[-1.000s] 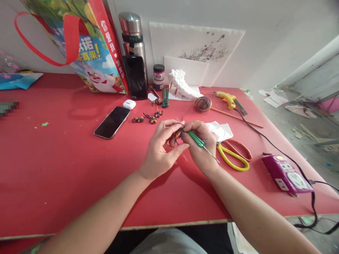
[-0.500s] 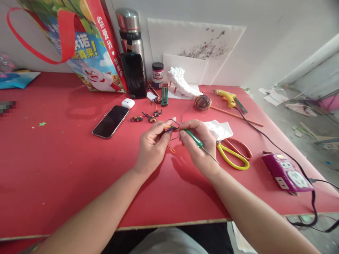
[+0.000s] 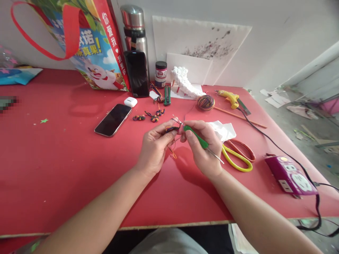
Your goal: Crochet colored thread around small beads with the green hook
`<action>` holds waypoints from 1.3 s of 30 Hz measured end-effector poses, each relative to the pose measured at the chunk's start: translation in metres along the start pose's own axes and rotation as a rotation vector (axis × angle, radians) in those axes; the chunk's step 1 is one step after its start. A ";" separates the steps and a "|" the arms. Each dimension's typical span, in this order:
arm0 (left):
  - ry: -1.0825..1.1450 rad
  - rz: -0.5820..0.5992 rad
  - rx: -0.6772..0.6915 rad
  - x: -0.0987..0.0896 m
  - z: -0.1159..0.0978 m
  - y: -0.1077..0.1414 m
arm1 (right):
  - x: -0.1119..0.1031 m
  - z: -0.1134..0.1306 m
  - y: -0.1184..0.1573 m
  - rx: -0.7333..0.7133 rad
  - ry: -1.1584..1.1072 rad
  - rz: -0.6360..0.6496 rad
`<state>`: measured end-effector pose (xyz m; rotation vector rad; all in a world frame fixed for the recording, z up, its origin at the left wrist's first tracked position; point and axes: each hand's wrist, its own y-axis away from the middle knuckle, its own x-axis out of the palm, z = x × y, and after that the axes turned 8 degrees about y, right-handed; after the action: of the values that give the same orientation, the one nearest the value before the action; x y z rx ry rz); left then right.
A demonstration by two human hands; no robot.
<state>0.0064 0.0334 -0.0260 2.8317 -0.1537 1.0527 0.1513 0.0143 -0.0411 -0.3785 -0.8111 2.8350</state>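
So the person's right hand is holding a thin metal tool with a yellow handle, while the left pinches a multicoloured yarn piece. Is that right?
Not quite: the handle is green, as the head view shows. The right hand does hold that tool, and the left hand pinches the yarn piece.

Blk phone upright btwn bag & jar, steel flask behind.

Red table: brightly lit, paler sheen towards the right
Right hand: soft shadow below
Floor: soft, stretched near the edge
Object at left: pixelated (too blocky to identify)
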 end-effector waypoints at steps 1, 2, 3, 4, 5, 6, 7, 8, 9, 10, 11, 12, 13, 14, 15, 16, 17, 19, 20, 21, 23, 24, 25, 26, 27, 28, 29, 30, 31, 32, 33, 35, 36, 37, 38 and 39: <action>0.005 0.009 -0.010 -0.001 -0.001 0.000 | -0.001 0.001 -0.001 0.004 -0.010 0.009; 0.007 0.015 -0.022 -0.001 -0.002 -0.001 | -0.002 0.002 -0.001 0.008 -0.023 0.015; 0.006 0.021 -0.034 -0.002 -0.003 -0.001 | -0.002 0.003 -0.002 0.016 -0.041 0.022; 0.001 0.031 -0.042 -0.003 -0.004 -0.001 | -0.003 0.003 -0.002 0.027 -0.062 0.027; -0.008 0.042 -0.045 -0.004 -0.006 -0.001 | -0.003 0.003 -0.003 0.040 -0.083 0.030; -0.016 0.055 -0.041 -0.005 -0.007 -0.002 | -0.003 0.003 -0.003 0.054 -0.098 0.030; -0.020 0.066 -0.034 -0.005 -0.008 -0.003 | -0.003 0.002 -0.004 0.068 -0.106 0.027; -0.021 0.074 -0.026 -0.006 -0.008 -0.004 | -0.003 0.002 -0.004 0.084 -0.107 0.021; -0.018 0.078 -0.021 -0.006 -0.009 -0.004 | -0.003 0.002 -0.005 0.099 -0.106 0.016; -0.009 0.079 -0.022 -0.006 -0.008 -0.005 | -0.003 0.001 -0.005 0.113 -0.108 0.012; 0.002 0.084 -0.028 -0.007 -0.008 -0.005 | -0.003 0.001 -0.005 0.128 -0.115 0.011; 0.010 0.093 -0.038 -0.007 -0.008 -0.006 | -0.002 0.001 -0.006 0.143 -0.128 0.013; 0.013 0.107 -0.051 -0.007 -0.007 -0.006 | -0.002 0.000 -0.006 0.156 -0.145 0.019; 0.012 0.123 -0.068 -0.007 -0.007 -0.006 | -0.002 0.000 -0.006 0.165 -0.161 0.028; 0.009 0.134 -0.085 -0.008 -0.007 -0.006 | -0.002 0.000 -0.006 0.168 -0.178 0.040; 0.008 0.134 -0.102 -0.009 -0.006 -0.007 | -0.002 0.000 -0.005 0.164 -0.193 0.053; 0.008 0.125 -0.120 -0.010 -0.006 -0.008 | -0.002 0.000 -0.005 0.155 -0.205 0.064; 0.019 0.091 -0.154 -0.014 -0.005 -0.010 | -0.002 0.001 -0.004 0.140 -0.210 0.074; 0.024 0.077 -0.169 -0.015 -0.005 -0.011 | -0.002 0.001 -0.004 0.140 -0.206 0.074; 0.028 0.071 -0.183 -0.017 -0.005 -0.012 | -0.002 0.002 -0.004 0.146 -0.198 0.073; 0.027 0.090 -0.203 -0.018 -0.005 -0.013 | -0.002 0.003 -0.004 0.168 -0.183 0.069; 0.027 0.110 -0.210 -0.018 -0.005 -0.013 | -0.002 0.003 -0.004 0.176 -0.180 0.068; 0.028 0.131 -0.217 -0.018 -0.005 -0.012 | -0.002 0.003 -0.005 0.180 -0.177 0.065; 0.030 0.147 -0.224 -0.018 -0.005 -0.012 | -0.002 0.003 -0.005 0.180 -0.174 0.062; 0.033 0.153 -0.230 -0.017 -0.004 -0.011 | -0.002 0.003 -0.006 0.176 -0.173 0.061; 0.037 0.149 -0.237 -0.017 -0.004 -0.011 | -0.002 0.003 -0.006 0.170 -0.175 0.061; 0.044 0.138 -0.243 -0.018 -0.004 -0.011 | -0.003 0.003 -0.007 0.165 -0.177 0.067; 0.051 0.124 -0.247 -0.018 -0.003 -0.012 | -0.003 0.002 -0.008 0.163 -0.182 0.076; 0.057 0.112 -0.248 -0.019 -0.003 -0.013 | -0.003 0.002 -0.008 0.165 -0.190 0.088; 0.062 0.104 -0.249 -0.020 -0.003 -0.014 | -0.003 0.002 -0.009 0.173 -0.199 0.104; 0.066 0.103 -0.251 -0.021 -0.002 -0.015 | -0.003 0.002 -0.009 0.187 -0.209 0.120; 0.067 0.119 -0.266 -0.023 -0.002 -0.016 | -0.003 0.003 -0.009 0.225 -0.227 0.155; 0.064 0.135 -0.277 -0.024 -0.002 -0.017 | -0.003 0.003 -0.009 0.245 -0.234 0.167; 0.061 0.153 -0.286 -0.024 -0.002 -0.017 | -0.003 0.003 -0.009 0.261 -0.237 0.168; 0.059 0.169 -0.291 -0.025 -0.002 -0.017 | -0.003 0.002 -0.008 0.272 -0.235 0.158; 0.059 0.176 -0.288 -0.025 -0.001 -0.017 | -0.002 0.002 -0.008 0.279 -0.233 0.137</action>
<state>-0.0112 0.0522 -0.0429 2.5614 -0.5134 1.0492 0.1538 0.0195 -0.0348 -0.0673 -0.4262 3.1038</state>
